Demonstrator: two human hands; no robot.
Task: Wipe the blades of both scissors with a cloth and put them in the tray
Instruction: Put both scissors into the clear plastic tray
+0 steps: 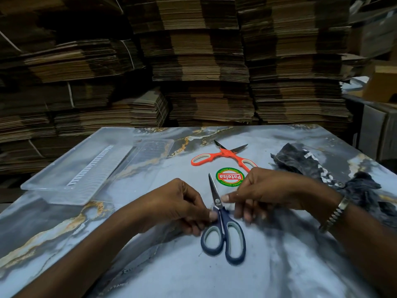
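Observation:
Blue-handled scissors (224,235) lie closed on the marbled table, blades pointing away from me. My left hand (178,208) pinches them at the neck just below the pivot, from the left. My right hand (266,193) touches the same spot from the right with thumb and fingers. Orange-handled scissors (223,157) lie farther back, blades spread open. A dark crumpled cloth (322,166) sits at the right, apart from both hands. A clear plastic tray (64,190) stands at the back left with nothing in it.
A round red and green sticker (229,177) is on the table (279,265) between the two scissors. A clear lid (154,150) lies beside the tray. Tall stacks of flattened cardboard (193,61) rise behind the table. A metal watch (335,215) is on my right wrist.

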